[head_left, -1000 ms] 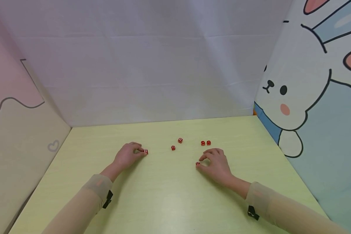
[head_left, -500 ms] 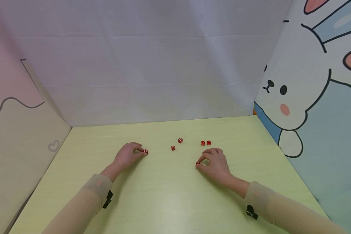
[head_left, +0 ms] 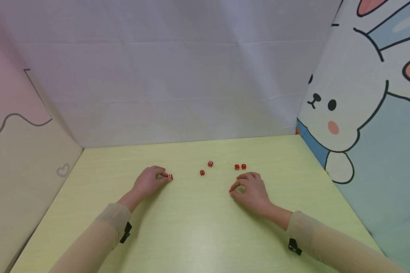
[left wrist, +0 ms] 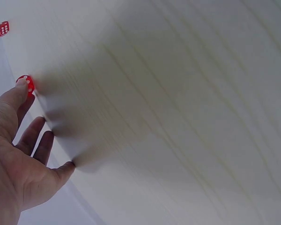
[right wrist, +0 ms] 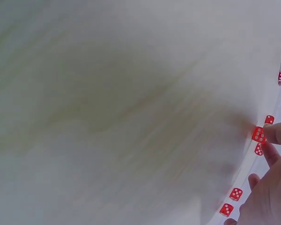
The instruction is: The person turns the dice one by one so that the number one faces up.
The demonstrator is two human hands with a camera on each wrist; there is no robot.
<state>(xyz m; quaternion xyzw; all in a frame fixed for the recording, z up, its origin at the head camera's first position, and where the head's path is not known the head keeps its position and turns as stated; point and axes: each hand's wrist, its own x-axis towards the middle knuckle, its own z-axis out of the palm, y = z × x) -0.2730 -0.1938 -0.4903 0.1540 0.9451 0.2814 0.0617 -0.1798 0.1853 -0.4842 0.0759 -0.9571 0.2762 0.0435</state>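
My left hand rests low over the table and pinches a red die with white pips between thumb and finger. In the left wrist view the thumb partly covers that die, and the other fingers reach down to the tabletop. To the right, my right hand pinches another red die between thumb and index finger. Six white pips face the right wrist camera on this die. Two loose red dice, one nearer and one farther, lie between the hands, toward the back.
Beyond the right hand, a red die and its neighbour sit side by side. The pale yellow table ends at a white cloth backdrop. A panel with a cartoon rabbit borders the right side.
The die in my right hand has turned between thumb and finger, showing its faces differently. The left hand and the loose dice have stayed in place.
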